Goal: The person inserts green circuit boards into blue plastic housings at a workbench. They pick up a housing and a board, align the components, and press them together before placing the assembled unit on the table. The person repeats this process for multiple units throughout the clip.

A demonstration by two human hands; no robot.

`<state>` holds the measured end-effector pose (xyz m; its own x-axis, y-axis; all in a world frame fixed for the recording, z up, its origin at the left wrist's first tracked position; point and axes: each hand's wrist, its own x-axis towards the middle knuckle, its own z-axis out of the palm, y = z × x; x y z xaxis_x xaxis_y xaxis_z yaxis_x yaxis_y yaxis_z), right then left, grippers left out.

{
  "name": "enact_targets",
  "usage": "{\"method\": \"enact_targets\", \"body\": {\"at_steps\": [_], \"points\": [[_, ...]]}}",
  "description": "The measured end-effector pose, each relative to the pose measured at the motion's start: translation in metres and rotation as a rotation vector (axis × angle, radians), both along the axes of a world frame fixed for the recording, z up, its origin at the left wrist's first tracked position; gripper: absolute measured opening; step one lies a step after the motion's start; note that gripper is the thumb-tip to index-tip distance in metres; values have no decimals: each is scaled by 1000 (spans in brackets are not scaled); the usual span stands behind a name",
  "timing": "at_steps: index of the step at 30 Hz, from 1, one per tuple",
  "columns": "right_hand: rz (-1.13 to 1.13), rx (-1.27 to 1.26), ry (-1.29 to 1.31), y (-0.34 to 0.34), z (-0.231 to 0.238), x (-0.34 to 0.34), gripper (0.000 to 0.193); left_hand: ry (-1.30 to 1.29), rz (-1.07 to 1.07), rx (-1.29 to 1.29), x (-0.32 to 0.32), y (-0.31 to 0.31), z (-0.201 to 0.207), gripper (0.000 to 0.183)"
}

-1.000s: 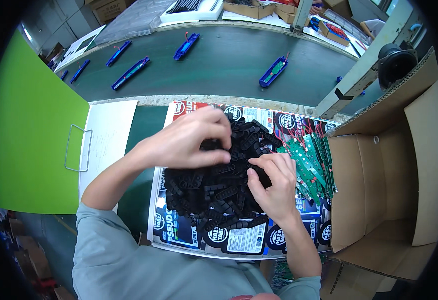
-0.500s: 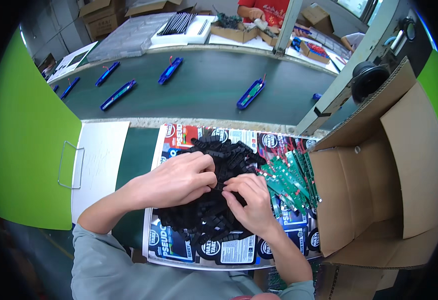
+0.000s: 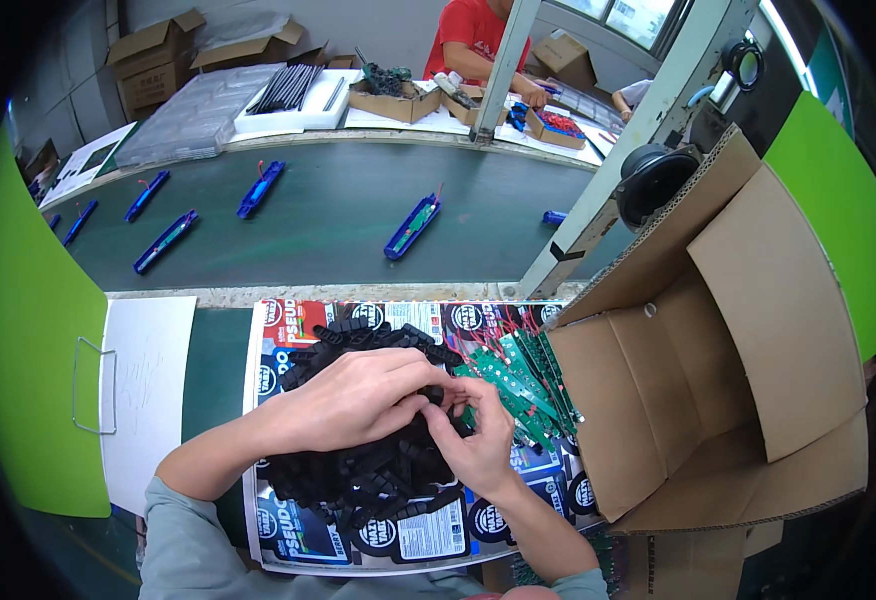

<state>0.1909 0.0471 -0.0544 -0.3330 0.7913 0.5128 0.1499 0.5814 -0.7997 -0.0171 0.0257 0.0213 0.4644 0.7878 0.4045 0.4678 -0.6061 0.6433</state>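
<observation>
The thumb and forefinger of the left hand (image 3: 358, 405) are drawn close together, pinching a small, dark black plastic piece (image 3: 435, 395); the other fingers curl under the palm, mostly hidden. The right hand (image 3: 480, 450) meets it from the other side, fingers bent, thumb and forefinger slightly parted at the same piece; whether they grip it or only touch it, I cannot tell. The two sets of fingertips nearly meet, and much of the piece is covered by them.

The piece is held above a loose heap of black ribbed plastic parts (image 3: 378, 490), which spreads beneath both hands. Just right of the heap lie narrow green circuit boards (image 3: 518, 385) with thin red wires (image 3: 498, 332). Heap and boards rest on a glossy sheet printed in blue, red and black (image 3: 298, 540).

Beside the sheet, on the right, stands an open brown cardboard box (image 3: 613, 400); well to the left is a white paper sheet (image 3: 148, 400). Beyond, long blue plastic shells (image 3: 413, 228) lie spaced along a dark green belt (image 3: 308, 245).
</observation>
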Motion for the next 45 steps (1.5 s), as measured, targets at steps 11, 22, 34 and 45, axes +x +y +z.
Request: {"method": "enact_targets", "body": {"at_steps": [11,22,34,45], "points": [[-39,64,-37,5,2,1,35,-111,117,28,-10,13,-11,35],[-76,55,-82,7,-5,6,28,-138,108,69,-16,12,-6,45],[-114,-61,20,2,-20,9,25,0,-94,93,-5,0,-24,28],[-57,-217,155,-7,-17,7,23,-7,-67,122,-9,-3,-31,25]]}}
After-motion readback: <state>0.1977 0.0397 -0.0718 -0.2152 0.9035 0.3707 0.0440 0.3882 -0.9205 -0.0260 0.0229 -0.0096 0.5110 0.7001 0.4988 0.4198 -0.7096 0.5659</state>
